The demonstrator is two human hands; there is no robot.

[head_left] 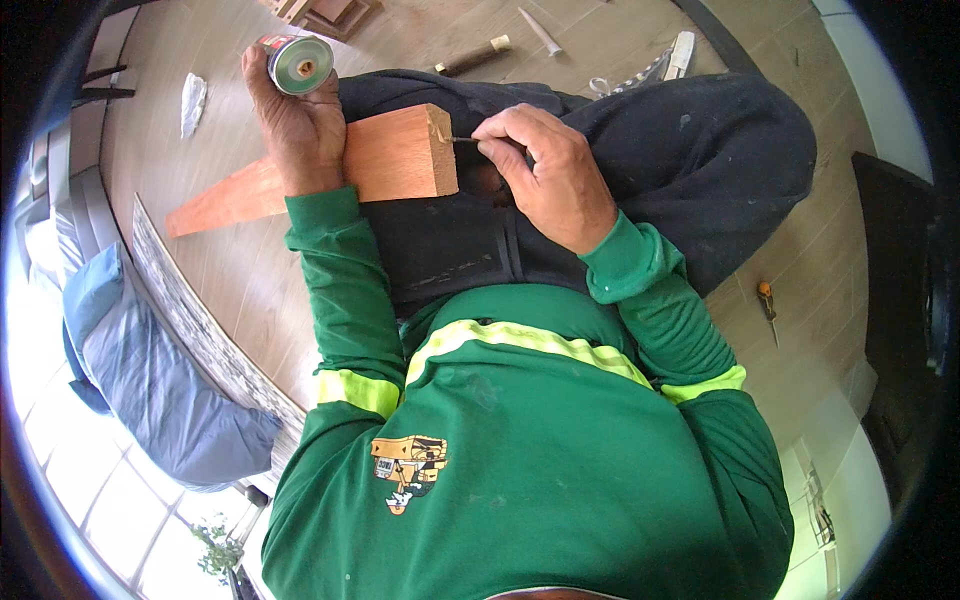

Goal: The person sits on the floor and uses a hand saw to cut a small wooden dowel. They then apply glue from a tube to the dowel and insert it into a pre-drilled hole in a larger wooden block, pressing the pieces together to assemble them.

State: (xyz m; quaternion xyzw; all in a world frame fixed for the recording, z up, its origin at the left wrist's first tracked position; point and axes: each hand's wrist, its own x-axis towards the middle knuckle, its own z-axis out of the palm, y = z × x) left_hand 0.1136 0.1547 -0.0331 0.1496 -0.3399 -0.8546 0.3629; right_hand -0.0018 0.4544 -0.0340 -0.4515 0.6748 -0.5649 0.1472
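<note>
Left hand (300,125): a small round tin (300,63) with a green lid is grasped in the fingers, while the heel of the hand is pressed on the top of a wooden block (395,158).
Right hand (550,175): the fingers are clenched around a thin dark tool (462,140), whose tip is set against the block's end face, near its upper corner.
Wooden block: a reddish length of timber is laid across the lap of a seated person in dark trousers (700,150), its far end tapered out over the wooden floor (240,290).
Floor beyond the knees: a wood-handled tool (472,57), a pale pointed piece (540,31) and a crumpled white scrap (192,102) are seen lying well apart.
Floor by the right knee: an orange-handled screwdriver (767,308) is seen lying alone.
</note>
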